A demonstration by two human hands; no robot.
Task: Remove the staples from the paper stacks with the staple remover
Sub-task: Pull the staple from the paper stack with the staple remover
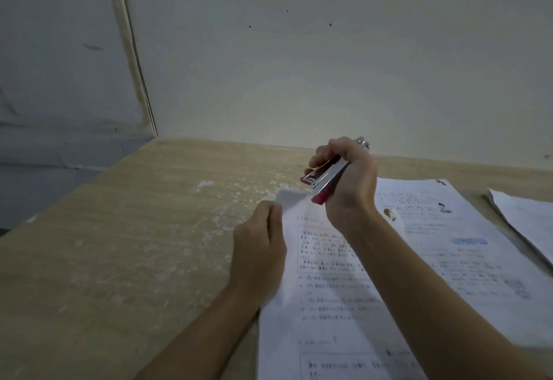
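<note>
A printed paper stack lies in front of me on the wooden table. My left hand pinches its left edge near the top corner, which is lifted and curled. My right hand grips a red and silver staple remover, shaped like a stapler, just above that raised corner. Its red tip points down at the paper. Whether it touches the sheet I cannot tell. No staple is visible.
A second printed paper stack lies to the right, partly under my right arm. A third stack sits at the far right edge. White stains mark the tabletop. A wall rises behind the table.
</note>
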